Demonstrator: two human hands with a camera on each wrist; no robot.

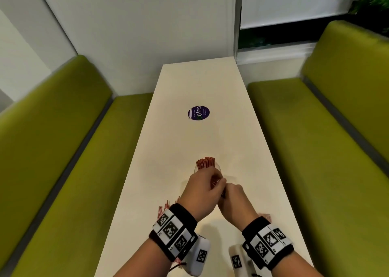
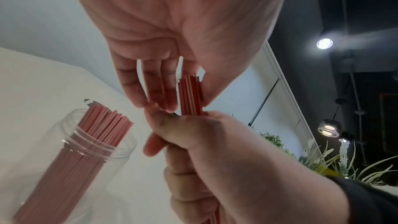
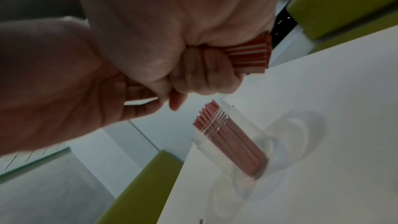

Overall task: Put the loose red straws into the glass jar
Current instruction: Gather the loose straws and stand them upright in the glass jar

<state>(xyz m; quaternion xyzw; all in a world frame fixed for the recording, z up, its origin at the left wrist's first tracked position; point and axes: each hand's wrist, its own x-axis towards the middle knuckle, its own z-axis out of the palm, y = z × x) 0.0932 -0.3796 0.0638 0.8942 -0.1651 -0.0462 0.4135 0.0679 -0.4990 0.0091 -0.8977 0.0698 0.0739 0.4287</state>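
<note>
**Both hands holding one bundle of straws beside the jar**

Loose straws (image 1: 163, 210) are lying on the table (image 1: 248, 150) near the wrists. Above them, the right hand (image 1: 235, 201) is wrapping its grip around a bundle (image 2: 190, 94). The left hand (image 1: 202, 190) is pinching the top end of the same bundle. Just behind the hands, the jar (image 2: 90, 144) is standing with many straws inside. Farther away, a sticker (image 1: 198, 112) is lying on the table.

The straws (image 1: 205, 162) in the clear jar (image 2: 120, 149) were red, and the bench (image 1: 189, 146) under it was cream-white. Beyond the jar lay a purple round sticker (image 1: 198, 112) with white lettering. Olive-green seats (image 1: 315, 150) flanked the bench, and black wristbands (image 1: 181, 220) bore black-and-white square markers.
</note>
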